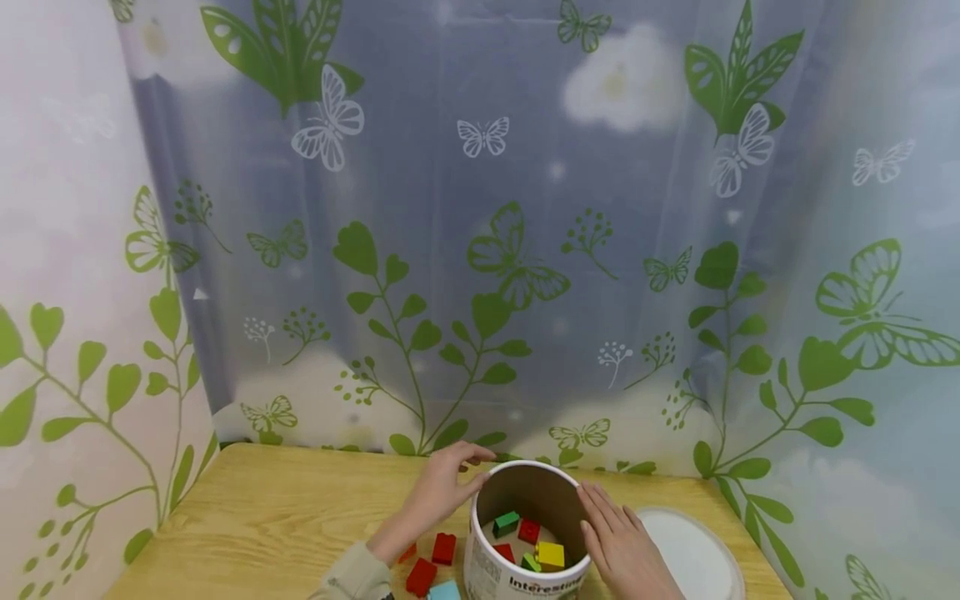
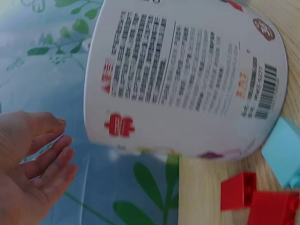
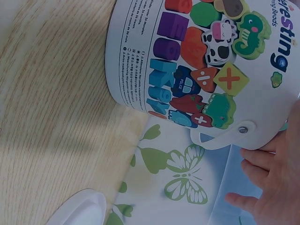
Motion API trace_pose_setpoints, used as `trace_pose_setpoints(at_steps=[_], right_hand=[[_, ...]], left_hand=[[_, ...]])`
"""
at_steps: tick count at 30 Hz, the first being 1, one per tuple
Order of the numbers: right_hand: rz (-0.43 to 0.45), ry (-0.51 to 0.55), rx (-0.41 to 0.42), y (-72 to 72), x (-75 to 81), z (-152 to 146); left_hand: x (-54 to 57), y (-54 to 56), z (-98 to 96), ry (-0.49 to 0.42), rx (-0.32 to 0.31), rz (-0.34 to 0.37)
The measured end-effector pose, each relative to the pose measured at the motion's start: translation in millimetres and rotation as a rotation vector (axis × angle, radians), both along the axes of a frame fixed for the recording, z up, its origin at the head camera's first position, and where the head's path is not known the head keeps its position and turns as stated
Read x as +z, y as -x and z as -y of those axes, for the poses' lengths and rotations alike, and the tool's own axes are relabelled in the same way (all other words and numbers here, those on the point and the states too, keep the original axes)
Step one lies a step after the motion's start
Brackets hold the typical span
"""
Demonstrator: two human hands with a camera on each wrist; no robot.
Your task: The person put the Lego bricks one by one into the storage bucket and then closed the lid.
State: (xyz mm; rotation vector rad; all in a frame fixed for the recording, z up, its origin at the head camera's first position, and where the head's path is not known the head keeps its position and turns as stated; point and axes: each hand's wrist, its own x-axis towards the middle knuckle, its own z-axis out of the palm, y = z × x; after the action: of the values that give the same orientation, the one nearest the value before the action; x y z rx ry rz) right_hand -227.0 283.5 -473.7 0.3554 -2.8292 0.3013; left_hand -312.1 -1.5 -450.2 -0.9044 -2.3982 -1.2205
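A round white bucket (image 1: 525,583) with printed sides stands on the table, its mouth facing up. Inside lie a yellow block (image 1: 550,556), a green block (image 1: 506,523) and several red and green ones. My left hand (image 1: 442,486) is at the left of the rim, with relaxed fingers; in the left wrist view, a gap separates this hand (image 2: 40,161) from the bucket's wall (image 2: 187,126). Extended fingers of my right hand (image 1: 622,542) rest along the right side of the rim. The right wrist view shows that hand (image 3: 274,173) by the bucket's handle joint (image 3: 242,130).
Red blocks (image 1: 422,577) and a light blue block (image 1: 444,591) lie on the wooden table (image 1: 300,508) left of the bucket. A round white lid (image 1: 693,554) lies at its right. A curtain (image 1: 420,167) with leaf and butterfly prints hangs behind the table.
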Motion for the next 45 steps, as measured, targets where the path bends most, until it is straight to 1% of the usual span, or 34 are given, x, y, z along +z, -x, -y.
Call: trace_pose_setpoints(at_steps=[5,8,11,18,23,28,31,33,36,42,45], right_hand=[[-0.040,-0.028,0.011,-0.8,-0.3,-2.1],[-0.071,-0.044,0.018,-1.1,-1.0,-3.0],[-0.079,-0.043,0.018,-2.0,-1.6,-2.7],[-0.068,-0.042,0.015,-1.1,-2.6,-3.6],[-0.081,-0.041,0.021,-1.2,-3.6,-3.1],[-0.083,-0.046,0.017,-0.7,-2.8,-3.4],[-0.066,-0.034,0.016,-1.1,-2.3,-2.6],[-0.066,-0.033,0.017,-0.9,-2.1,-2.5],[-0.075,-0.035,0.020,-0.8,-2.2,-2.3],[-0.069,-0.037,0.018,-1.4,-1.4,-1.8],[-0.069,-0.037,0.016,-1.2,-1.1,-1.6]], left_hand=[[-6.4,1.7,18.1,-0.010,0.039,0.028],[-12.4,2.3,28.0,-0.003,0.063,0.057],[-19.4,1.4,37.0,0.006,0.081,0.081],[-42.0,-3.0,54.6,0.009,0.096,0.099],[-58.7,-6.6,67.6,0.022,0.093,0.153],[-73.6,-10.5,80.6,0.076,0.084,0.237],[-82.5,-12.7,86.5,0.092,0.090,0.267],[-87.4,-13.4,89.6,0.092,0.094,0.273],[-93.1,-13.6,93.5,0.101,0.108,0.271],[-99.4,-14.4,98.2,0.150,0.162,0.297],[-102.3,-13.8,99.9,0.155,0.172,0.309]])
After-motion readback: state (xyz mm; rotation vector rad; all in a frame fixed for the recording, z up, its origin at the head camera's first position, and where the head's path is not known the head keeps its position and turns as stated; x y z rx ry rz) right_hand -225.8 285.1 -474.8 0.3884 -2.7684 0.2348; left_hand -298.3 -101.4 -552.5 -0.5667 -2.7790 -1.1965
